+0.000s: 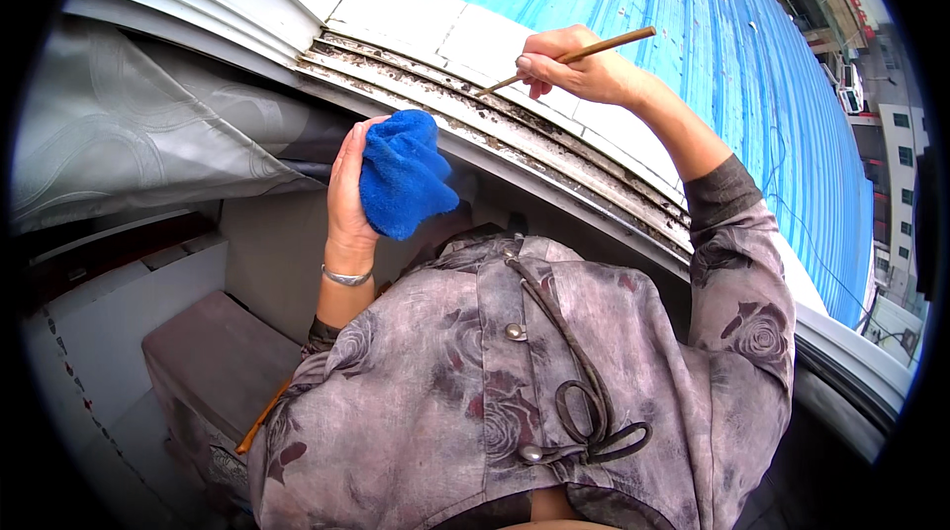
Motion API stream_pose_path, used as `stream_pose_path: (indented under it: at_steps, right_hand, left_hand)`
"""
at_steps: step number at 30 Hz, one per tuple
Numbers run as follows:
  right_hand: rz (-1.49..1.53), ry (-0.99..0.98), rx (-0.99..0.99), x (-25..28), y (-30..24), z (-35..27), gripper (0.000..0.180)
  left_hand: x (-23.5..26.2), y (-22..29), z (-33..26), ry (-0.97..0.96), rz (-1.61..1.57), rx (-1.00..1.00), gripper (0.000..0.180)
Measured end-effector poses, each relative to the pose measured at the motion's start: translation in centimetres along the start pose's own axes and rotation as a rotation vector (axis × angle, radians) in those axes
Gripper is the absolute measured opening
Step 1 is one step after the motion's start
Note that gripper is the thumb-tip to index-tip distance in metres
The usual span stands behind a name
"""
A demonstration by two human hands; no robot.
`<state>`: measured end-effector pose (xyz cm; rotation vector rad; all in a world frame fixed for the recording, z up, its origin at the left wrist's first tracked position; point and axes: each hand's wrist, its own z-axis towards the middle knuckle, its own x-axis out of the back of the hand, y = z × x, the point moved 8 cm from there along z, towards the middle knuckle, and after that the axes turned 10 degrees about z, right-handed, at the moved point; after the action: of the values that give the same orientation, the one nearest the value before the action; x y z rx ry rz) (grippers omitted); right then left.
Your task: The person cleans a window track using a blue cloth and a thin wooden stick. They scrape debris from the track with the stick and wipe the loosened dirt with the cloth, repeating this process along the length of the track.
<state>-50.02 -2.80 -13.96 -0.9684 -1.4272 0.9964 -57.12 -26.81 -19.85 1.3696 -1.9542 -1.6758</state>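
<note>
Up at the dirty window track, we work with a cloth and a stick.

Beyond the sill we see the blue corrugated roof; at our left hangs a grey curtain. Our left hand is closed on a bunched blue cloth, held just short of the track. Our right hand pinches a thin wooden stick, its lower tip touching the grime in the track's groove.
</note>
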Motion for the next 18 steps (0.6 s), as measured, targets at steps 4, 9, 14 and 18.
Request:
stream_pose_path:
  at_steps: [4,9,14,18]
  right_hand:
    - [-0.045,-0.02,-0.185,1.3,-0.3,-3.6,0.032]
    - [-0.052,0.158,0.116,0.5,-1.6,2.2,0.03]
    - [-0.129,0.099,0.278,-3.3,-2.5,11.4,0.029]
    - [-0.09,0.035,0.21,-3.7,-1.8,13.1,0.033]
  left_hand:
    - [-0.4,-0.7,0.0,-0.031,-0.007,0.008,0.039]
    - [-0.8,-0.5,-0.2,-0.017,-0.046,0.012,0.038]
    - [0.7,0.7,-0.4,0.037,-0.033,-0.02,0.039]
    - [2.5,0.8,-0.3,0.104,-0.044,-0.041,0.04]
